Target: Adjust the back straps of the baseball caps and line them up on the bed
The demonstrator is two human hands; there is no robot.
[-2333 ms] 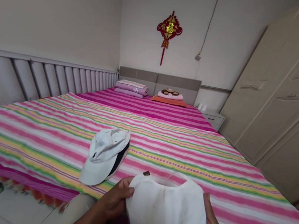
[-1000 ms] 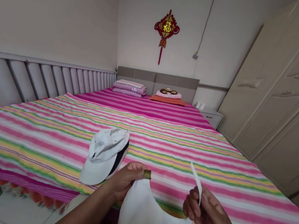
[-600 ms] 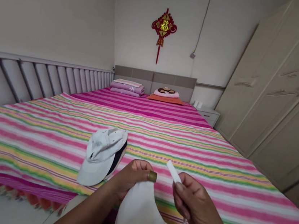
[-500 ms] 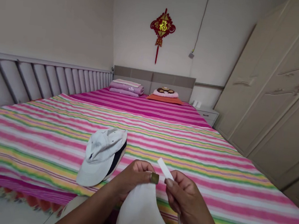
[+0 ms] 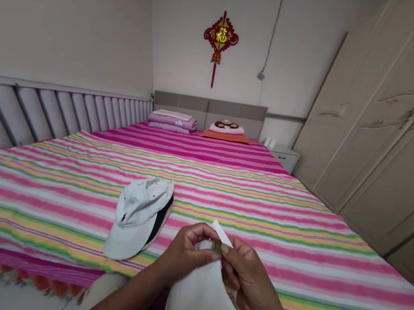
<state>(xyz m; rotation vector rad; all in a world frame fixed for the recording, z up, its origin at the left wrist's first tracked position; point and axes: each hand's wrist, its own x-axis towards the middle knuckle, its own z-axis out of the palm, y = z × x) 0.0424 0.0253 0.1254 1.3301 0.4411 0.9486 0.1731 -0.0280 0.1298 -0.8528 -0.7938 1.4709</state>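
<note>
A white cap (image 5: 206, 303) is at the bottom centre, its back opening toward the far side. My left hand (image 5: 189, 251) is closed on the cap's edge beside a small brass-coloured buckle (image 5: 217, 247). Between the thumb and fingers of my right hand (image 5: 249, 271) is the cap's white strap (image 5: 221, 233), its free end sticking up past the buckle. Both hands' fingertips meet at the buckle; whether the strap passes through it I cannot tell. Left of my hands, more white caps (image 5: 137, 217) lie nested on the bed, the top one with a small dark logo.
A striped sheet (image 5: 296, 226) covers the bed. Folded purple bedding (image 5: 171, 121) and a pillow stack (image 5: 227, 130) sit by the headboard (image 5: 235, 113). A railing (image 5: 65, 107) runs along the left, a wardrobe (image 5: 384, 121) stands right, and a nightstand (image 5: 285, 157) is beside the bed.
My right hand has moved left with the strap, up against the buckle and my left hand. The gap between strap and buckle has closed. The view has shifted slightly.
</note>
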